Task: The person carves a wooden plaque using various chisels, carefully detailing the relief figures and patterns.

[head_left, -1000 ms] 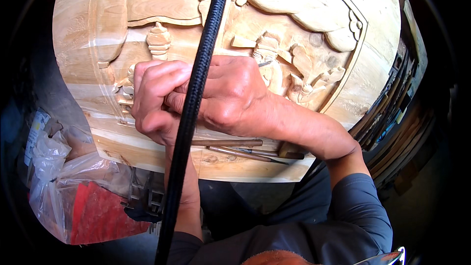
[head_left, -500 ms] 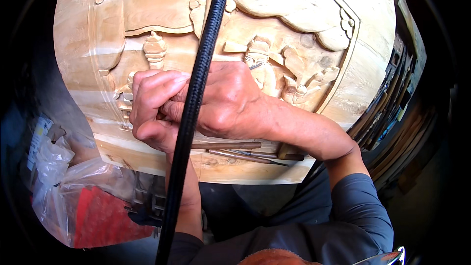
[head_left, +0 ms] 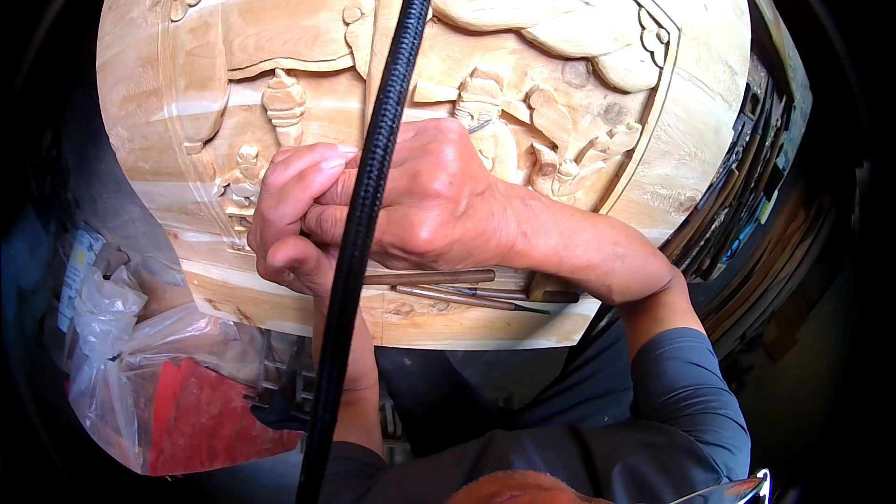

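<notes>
A pale wooden panel [head_left: 280, 23] carved in relief with figures and drapery lies before me. My right hand [head_left: 425, 194] is closed over its middle, and the thin metal blade of a carving chisel [head_left: 479, 126] sticks out beyond the knuckles, touching or just over a carved figure [head_left: 482, 93]. The chisel's handle is hidden in the grip. Pressed against the right hand's fingers is my left hand [head_left: 291, 215], its fingers curled; whatever they hold is hidden. A black braided cable [head_left: 378, 149] crosses in front of both hands.
Several wooden-handled tools [head_left: 448, 299] lie along the panel's near edge, by my right forearm. Many more tools [head_left: 737, 177] stand in a row at the right. At the lower left sit a clear plastic bag [head_left: 103, 317] and a red sheet [head_left: 210, 420].
The panel appears slightly further left in view. The left hand's fingers have drawn in a little closer against the right hand. The chisel blade stays by the same carved figure.
</notes>
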A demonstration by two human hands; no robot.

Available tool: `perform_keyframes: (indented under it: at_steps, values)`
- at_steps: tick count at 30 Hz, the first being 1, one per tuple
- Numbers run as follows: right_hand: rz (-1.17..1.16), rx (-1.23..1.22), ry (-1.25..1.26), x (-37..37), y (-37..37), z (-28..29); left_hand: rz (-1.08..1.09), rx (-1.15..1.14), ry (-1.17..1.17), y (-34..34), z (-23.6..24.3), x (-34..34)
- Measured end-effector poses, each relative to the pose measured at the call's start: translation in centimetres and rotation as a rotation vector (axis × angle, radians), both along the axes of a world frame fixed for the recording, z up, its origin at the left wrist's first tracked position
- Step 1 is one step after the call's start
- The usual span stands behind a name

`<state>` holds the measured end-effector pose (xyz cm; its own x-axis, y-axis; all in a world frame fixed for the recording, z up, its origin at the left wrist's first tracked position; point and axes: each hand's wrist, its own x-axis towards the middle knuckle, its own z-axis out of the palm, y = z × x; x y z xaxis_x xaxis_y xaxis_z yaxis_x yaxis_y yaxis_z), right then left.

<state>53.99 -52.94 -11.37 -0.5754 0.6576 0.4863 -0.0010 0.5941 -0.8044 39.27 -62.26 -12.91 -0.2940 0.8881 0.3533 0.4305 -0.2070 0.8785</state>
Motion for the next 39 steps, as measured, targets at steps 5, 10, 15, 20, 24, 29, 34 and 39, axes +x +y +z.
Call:
perform_keyframes:
  at_steps: [5,10,15,20,24,29,34,39]
  values:
    - [0.017,0.003,-0.037,0.1,0.1,0.1,0.023,-0.050,0.012,0.2,0.6,0.1]
    - [0.002,0.019,-0.036,0.1,0.1,-0.1,0.011,-0.064,0.022,0.4,0.8,0.2]
    - [-0.009,0.036,-0.039,0.3,0.0,-0.4,-0.002,-0.069,0.039,0.3,0.5,0.2]
    - [-0.028,0.041,0.058,-0.3,-0.6,-0.7,-0.042,0.020,0.016,-0.1,0.1,0.0]
    - [-0.015,0.044,0.058,-0.1,-0.5,-0.6,-0.038,0.037,0.029,-0.2,0.2,0.1]
    - [-0.067,0.034,0.129,-0.6,-0.7,-0.5,0.040,0.071,-0.025,-0.4,0.1,0.8]
    - [-0.069,0.034,0.161,-0.7,-0.7,-0.7,0.082,0.074,-0.062,-0.2,0.4,1.4]
    - [-0.058,0.018,0.120,-0.4,-0.6,-0.6,-0.006,0.042,-0.057,-0.4,-0.1,0.5]
